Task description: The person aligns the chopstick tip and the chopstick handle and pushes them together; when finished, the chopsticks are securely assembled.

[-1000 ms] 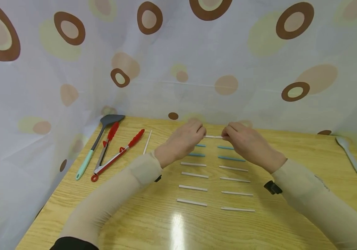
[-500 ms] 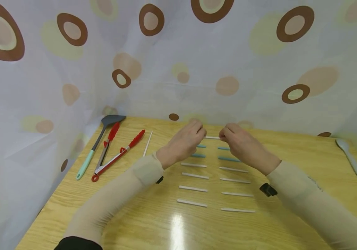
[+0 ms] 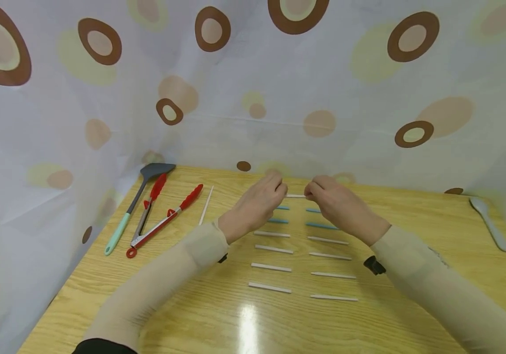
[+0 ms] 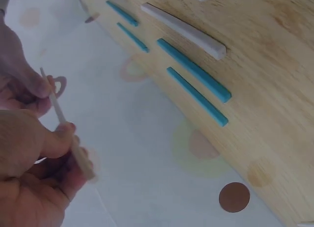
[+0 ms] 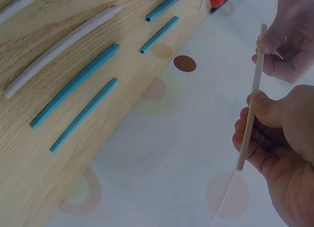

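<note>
Both hands are raised over the back of the table, pinching one thin pale chopstick (image 3: 296, 196) between them. My left hand (image 3: 261, 202) grips its left part, thumb laid along it in the left wrist view. My right hand (image 3: 336, 204) has the right part, and in the right wrist view the chopstick (image 5: 256, 74) runs as one straight line through both hands. Below lie two columns of short chopstick halves: blue halves (image 3: 322, 226) nearest the hands, then white halves (image 3: 271, 267) toward the front. Some blue ones are partly covered by the hands in the head view.
A long white chopstick (image 3: 206, 205) lies left of my left hand. Farther left are red-tipped tongs (image 3: 160, 228), spread apart, and a spatula (image 3: 120, 233) with a mint handle. A grey spoon (image 3: 491, 223) lies at far right. A patterned cloth (image 3: 279, 88) hangs behind the table.
My right hand has moved left toward the left hand, so less of the chopstick shows between them. The step visible in its middle a second ago no longer shows.
</note>
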`<act>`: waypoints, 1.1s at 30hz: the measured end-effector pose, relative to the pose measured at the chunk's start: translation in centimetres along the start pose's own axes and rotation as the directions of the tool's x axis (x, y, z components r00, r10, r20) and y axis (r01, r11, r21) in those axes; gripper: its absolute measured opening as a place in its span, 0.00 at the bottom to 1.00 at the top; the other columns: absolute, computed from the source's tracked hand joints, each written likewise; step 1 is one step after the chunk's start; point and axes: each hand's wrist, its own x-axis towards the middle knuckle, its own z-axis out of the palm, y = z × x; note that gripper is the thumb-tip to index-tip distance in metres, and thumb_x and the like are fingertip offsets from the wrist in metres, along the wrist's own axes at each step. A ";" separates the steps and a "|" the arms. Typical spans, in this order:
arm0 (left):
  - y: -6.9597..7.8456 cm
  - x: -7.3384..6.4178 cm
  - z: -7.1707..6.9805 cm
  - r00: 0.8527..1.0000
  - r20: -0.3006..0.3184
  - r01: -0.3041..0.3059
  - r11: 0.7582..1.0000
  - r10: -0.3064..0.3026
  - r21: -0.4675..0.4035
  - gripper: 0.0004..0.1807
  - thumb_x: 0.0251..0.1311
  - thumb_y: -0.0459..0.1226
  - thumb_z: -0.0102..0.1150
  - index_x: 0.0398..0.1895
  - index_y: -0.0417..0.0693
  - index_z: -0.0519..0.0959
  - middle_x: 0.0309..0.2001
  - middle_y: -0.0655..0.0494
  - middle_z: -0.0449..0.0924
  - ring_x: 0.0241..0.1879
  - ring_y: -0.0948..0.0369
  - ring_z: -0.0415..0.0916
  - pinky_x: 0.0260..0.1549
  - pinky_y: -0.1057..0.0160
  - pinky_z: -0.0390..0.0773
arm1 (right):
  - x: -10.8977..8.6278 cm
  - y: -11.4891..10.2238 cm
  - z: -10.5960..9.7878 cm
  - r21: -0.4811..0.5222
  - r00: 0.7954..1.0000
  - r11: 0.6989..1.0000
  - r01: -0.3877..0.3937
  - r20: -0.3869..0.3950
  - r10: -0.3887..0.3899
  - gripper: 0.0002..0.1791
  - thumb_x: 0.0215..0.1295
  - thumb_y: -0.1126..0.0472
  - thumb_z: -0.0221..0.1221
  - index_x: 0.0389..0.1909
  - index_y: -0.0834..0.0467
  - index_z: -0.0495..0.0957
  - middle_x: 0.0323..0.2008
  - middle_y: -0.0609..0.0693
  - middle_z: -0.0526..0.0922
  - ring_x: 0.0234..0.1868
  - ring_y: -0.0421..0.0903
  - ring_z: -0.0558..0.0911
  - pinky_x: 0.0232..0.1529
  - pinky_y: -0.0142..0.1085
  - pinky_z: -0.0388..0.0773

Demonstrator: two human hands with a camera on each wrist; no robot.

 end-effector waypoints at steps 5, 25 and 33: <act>0.6 -0.3 -0.3 0.993 0.116 0.017 0.996 -0.027 0.089 0.05 0.65 0.28 0.58 0.42 0.40 0.75 0.36 0.51 0.68 0.31 0.60 0.61 0.30 0.69 0.66 | 0.3 -0.1 -0.1 -0.032 1.000 0.999 0.009 0.022 -0.008 0.12 0.57 0.75 0.67 0.36 0.65 0.73 0.34 0.55 0.73 0.34 0.50 0.77 0.34 0.35 0.78; 0.0 -2.7 -1.8 0.875 0.401 0.384 0.893 -0.271 -0.234 0.06 0.64 0.25 0.59 0.42 0.36 0.78 0.33 0.49 0.75 0.31 0.58 0.73 0.28 0.66 0.75 | 1.0 -0.4 0.1 -0.050 0.999 0.998 0.048 0.003 -0.048 0.14 0.54 0.70 0.72 0.39 0.64 0.79 0.36 0.56 0.78 0.37 0.51 0.80 0.38 0.40 0.80; -2.6 -3.7 -1.5 0.799 0.503 0.545 0.750 -0.330 -0.374 0.10 0.59 0.20 0.54 0.24 0.38 0.74 0.17 0.55 0.67 0.16 0.63 0.58 0.16 0.68 0.62 | -0.2 0.2 0.6 -0.056 0.993 0.998 -0.025 0.113 0.031 0.15 0.51 0.69 0.74 0.39 0.63 0.81 0.34 0.56 0.78 0.33 0.51 0.79 0.33 0.39 0.80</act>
